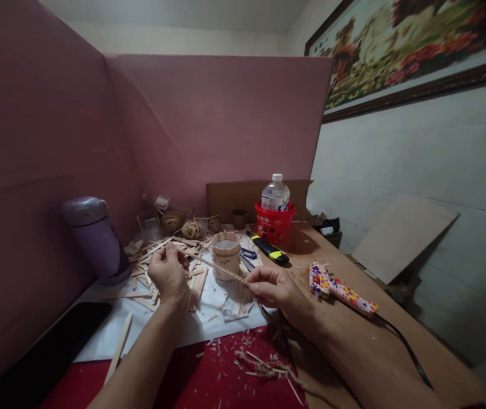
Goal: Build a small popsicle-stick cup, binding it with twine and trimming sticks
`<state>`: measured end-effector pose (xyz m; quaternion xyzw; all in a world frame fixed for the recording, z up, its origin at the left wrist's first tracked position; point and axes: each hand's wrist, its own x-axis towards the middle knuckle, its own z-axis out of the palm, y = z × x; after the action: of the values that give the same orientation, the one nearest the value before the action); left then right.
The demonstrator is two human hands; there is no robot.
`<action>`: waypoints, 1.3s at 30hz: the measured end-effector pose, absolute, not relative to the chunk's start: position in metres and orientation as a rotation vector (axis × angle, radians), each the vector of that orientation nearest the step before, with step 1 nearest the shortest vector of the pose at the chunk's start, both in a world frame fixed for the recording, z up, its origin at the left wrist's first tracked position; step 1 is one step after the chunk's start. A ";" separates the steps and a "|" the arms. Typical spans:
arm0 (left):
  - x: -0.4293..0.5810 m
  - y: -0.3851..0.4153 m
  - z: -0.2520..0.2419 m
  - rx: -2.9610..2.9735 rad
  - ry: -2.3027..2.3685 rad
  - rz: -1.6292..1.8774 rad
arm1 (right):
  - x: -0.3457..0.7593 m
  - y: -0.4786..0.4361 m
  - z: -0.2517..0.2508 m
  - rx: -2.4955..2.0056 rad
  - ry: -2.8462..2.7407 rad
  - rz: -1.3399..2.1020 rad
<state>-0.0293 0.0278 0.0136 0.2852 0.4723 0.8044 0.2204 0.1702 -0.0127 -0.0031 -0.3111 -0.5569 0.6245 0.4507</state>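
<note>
A length of braided twine (215,264) is stretched between my two hands, sloping down to the right. My left hand (169,271) pinches its upper end above the loose wooden sticks. My right hand (275,288) grips the other end between thumb and fingers. Just behind the twine stands a round cup covered in wooden sticks (226,250), upright on a white sheet (213,326). From my right hand more twine seems to trail down toward the front of the table.
Popsicle-type sticks (198,287) lie scattered at left, with twine balls (192,229) behind. A purple tumbler (96,238) stands left. Right are a utility knife (268,248), a red bucket (273,224) holding a bottle (276,196), and a flower-patterned glue gun (340,289) with a black cord.
</note>
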 end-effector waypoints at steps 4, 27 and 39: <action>-0.030 0.029 0.011 0.790 1.348 2.213 | 0.170 -0.014 0.000 -0.819 -1.388 1.435; -0.012 0.003 0.011 1.903 1.524 2.212 | 0.173 -0.012 0.001 -0.843 -1.458 1.375; 0.018 -0.016 0.001 1.936 1.092 1.268 | 0.175 -0.004 -0.006 -0.839 -1.374 1.252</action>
<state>0.0180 -0.0161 0.0013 0.7246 0.4087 0.4748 0.2873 0.1752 -0.0036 -0.0064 -0.3506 -0.5740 0.5229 0.5236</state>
